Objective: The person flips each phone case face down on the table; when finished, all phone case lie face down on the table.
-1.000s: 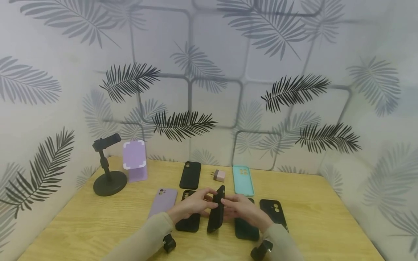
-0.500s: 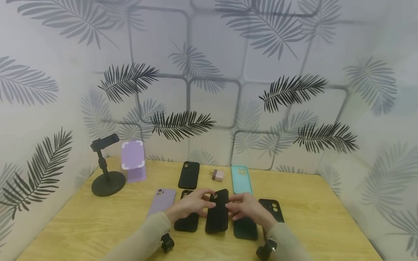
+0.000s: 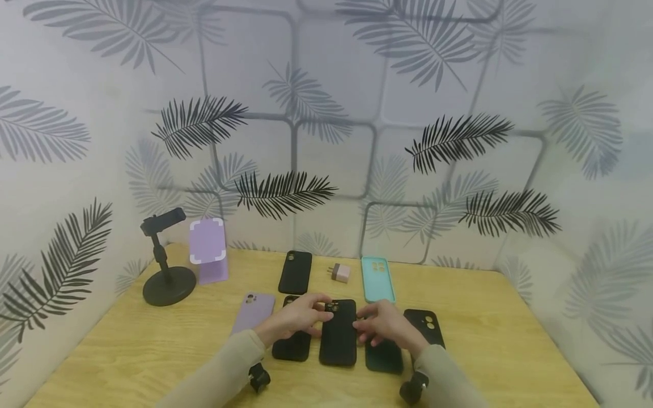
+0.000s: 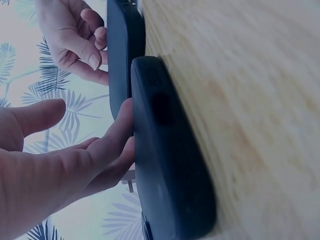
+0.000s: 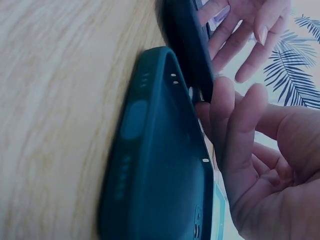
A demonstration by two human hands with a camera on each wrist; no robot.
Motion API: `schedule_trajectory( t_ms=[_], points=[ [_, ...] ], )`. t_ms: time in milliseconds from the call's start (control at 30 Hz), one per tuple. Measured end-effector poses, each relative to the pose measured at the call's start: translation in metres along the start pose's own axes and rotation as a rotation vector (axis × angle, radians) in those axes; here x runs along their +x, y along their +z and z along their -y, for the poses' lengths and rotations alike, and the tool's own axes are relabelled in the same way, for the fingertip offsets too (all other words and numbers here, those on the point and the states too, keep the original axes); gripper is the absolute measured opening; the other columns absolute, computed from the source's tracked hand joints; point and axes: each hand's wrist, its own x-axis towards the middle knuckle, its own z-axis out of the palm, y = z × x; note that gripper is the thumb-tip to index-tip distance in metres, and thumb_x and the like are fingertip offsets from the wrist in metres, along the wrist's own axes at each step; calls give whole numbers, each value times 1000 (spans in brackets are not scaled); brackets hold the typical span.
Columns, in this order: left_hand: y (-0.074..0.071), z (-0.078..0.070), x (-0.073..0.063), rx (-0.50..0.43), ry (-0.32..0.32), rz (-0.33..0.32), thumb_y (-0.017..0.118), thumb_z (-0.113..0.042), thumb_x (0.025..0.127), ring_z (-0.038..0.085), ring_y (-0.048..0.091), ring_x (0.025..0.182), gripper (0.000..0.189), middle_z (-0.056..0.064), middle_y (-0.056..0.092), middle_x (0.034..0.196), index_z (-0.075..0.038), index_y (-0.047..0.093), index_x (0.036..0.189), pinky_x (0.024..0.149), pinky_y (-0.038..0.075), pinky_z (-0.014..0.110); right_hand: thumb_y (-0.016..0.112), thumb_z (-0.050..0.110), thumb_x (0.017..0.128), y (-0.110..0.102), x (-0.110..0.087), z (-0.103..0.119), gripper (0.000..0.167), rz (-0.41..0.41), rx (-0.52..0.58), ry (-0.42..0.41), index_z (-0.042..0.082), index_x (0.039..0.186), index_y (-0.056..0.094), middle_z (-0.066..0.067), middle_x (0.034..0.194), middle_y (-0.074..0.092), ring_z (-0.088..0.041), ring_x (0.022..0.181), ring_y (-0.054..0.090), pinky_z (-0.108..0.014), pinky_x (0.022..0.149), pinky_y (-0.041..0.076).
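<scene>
A black phone case with camera cutouts lies flat on the table between my hands. My left hand reaches over a second black phone case, its fingertips by the upper left corner of the middle case. In the left wrist view, the left hand has its thumb spread, and its fingers touch the nearer black case. My right hand hovers over a dark green phone case, fingertips beside the middle case's right edge. The right wrist view has that green case beside loosely bent fingers; contact is unclear.
A lilac phone case lies left, another black case right. Farther back are a black case, a pink charger plug and a turquoise case. A black stand and a purple holder stand back left.
The middle black phone case was held on its edge, then tilted down, and now lies flat on the table. Both hands have loosened from it and stay close to its sides.
</scene>
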Motion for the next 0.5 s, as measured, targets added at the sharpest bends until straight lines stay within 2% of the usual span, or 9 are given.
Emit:
schedule_trajectory(
  t_ms=[333, 500],
  points=[
    [1, -6, -5, 10, -18, -3, 57, -6, 98, 43, 54, 122, 46, 33, 41, 142, 5, 44, 140, 83, 59, 47, 64, 17, 96, -2, 0, -1, 25, 26, -44, -6, -4, 108, 69, -9, 81, 72, -12, 64, 68, -24, 48, 54],
    [-1, -4, -3, 78, 8, -25, 58, -5, 97, 40, 53, 124, 45, 27, 45, 143, 2, 48, 140, 90, 56, 48, 63, 17, 96, -6, 1, -4, 32, 2, -30, -30, -6, 118, 65, -12, 91, 73, -14, 69, 69, -28, 53, 58]
  ],
)
